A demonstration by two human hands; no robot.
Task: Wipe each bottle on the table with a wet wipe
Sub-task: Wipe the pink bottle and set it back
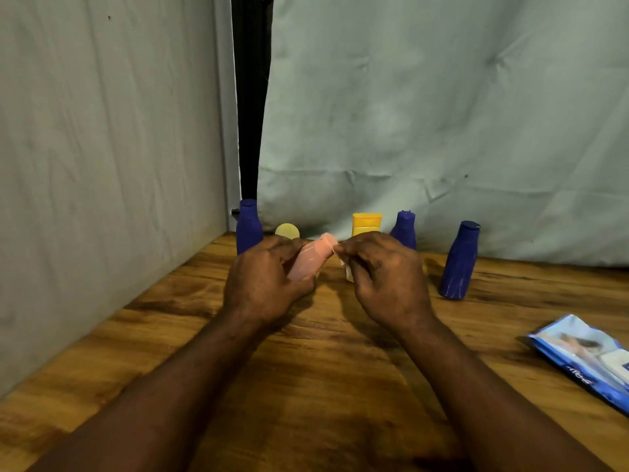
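Observation:
My left hand (262,284) grips a pink bottle (311,257), tilted with its cap pointing up and right. A wet wipe (347,269) is pinched in my right hand (384,277) right beside the bottle's cap, mostly hidden by the fingers. Along the back of the wooden table (306,386) stand three dark blue bottles: one at the left (249,228), one behind my right hand (404,229), one further right (460,262). A yellow bottle (366,224) and a pale yellow round one (287,230) stand between them.
A blue pack of wet wipes (585,356) lies at the table's right edge. Grey fabric (442,114) hangs behind the table, and a pale wall closes the left side, with a dark gap (252,97) between them.

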